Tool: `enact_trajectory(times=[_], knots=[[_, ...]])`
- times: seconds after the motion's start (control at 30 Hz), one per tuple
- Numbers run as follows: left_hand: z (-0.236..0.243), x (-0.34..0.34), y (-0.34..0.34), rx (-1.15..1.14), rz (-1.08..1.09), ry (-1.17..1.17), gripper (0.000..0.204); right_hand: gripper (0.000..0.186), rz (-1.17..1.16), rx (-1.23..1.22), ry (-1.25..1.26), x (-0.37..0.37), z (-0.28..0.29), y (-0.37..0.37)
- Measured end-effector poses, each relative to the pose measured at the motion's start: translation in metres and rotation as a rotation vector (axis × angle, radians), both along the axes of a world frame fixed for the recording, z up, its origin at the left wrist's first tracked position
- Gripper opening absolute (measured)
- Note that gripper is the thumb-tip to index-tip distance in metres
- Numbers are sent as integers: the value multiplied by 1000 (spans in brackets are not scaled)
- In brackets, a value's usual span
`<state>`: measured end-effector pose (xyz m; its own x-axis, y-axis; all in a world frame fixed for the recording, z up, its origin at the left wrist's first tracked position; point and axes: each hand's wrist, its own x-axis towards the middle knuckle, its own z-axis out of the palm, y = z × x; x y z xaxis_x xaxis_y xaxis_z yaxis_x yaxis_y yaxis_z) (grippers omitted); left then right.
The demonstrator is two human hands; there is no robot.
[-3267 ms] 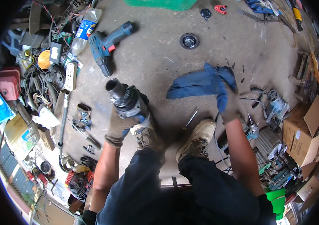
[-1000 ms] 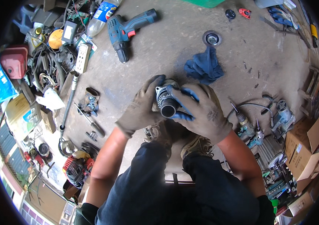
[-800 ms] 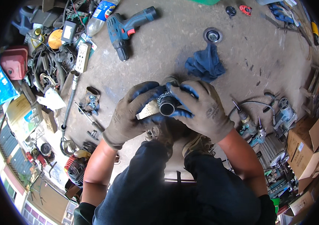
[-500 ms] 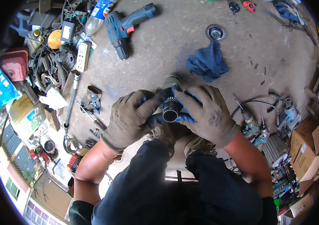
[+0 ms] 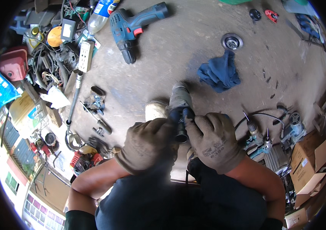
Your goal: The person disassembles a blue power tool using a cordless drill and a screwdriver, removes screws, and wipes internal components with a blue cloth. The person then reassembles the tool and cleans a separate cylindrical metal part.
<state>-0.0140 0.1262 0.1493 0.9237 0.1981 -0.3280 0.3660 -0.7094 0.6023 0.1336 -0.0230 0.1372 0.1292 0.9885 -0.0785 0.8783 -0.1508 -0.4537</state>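
Observation:
Between my legs is a tubular metal tool part, with a grey cylindrical housing (image 5: 181, 96) at the far end and a dark hollow tube (image 5: 181, 137) at the near end. My left hand (image 5: 145, 145), in a brown work glove with a dark palm, is closed against the part's left side; its fingertips are hidden. On the other side my right hand (image 5: 215, 142), gloved alike, has thumb and fingers closed round the dark middle section. A blue cloth (image 5: 219, 73) lies beyond on the concrete floor, with a round toothed metal disc (image 5: 232, 41) behind it.
A cordless drill (image 5: 130, 28) lies at the far left, near a power strip (image 5: 85, 56) and piled parts. Power tools (image 5: 260, 134) and an open cardboard box (image 5: 306, 163) sit at the right. A screwdriver (image 5: 98, 117) and small boot-shaped part (image 5: 95, 100) lie nearer left.
Both hands have come down toward my body with the part. More of the grey housing shows, and the toothed ring round the tube is now out of sight.

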Motion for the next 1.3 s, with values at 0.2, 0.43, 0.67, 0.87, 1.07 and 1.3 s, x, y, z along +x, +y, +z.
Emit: enact_trajectory(times=[0.2, 0.43, 0.67, 0.87, 1.07, 1.3], knots=[[-5, 15, 16, -97, -46, 83, 49, 21, 6, -46, 60, 6, -12, 9], [-20, -9, 30, -51, -18, 30, 59, 25, 112, -21, 206, 5, -23, 27], [-16, -15, 34, -59, 69, 69, 44, 26, 19, 22, 426, -3, -41, 30], [-23, -34, 35, -57, 117, 79, 36, 25, -14, 3, 510, -9, -46, 35], [-28, -38, 33, -22, 128, 59, 36, 25, -54, 51, 528, -4, -46, 40], [-25, -30, 26, -20, 158, 65, 37, 25, -44, 11, 512, 8, -43, 38]])
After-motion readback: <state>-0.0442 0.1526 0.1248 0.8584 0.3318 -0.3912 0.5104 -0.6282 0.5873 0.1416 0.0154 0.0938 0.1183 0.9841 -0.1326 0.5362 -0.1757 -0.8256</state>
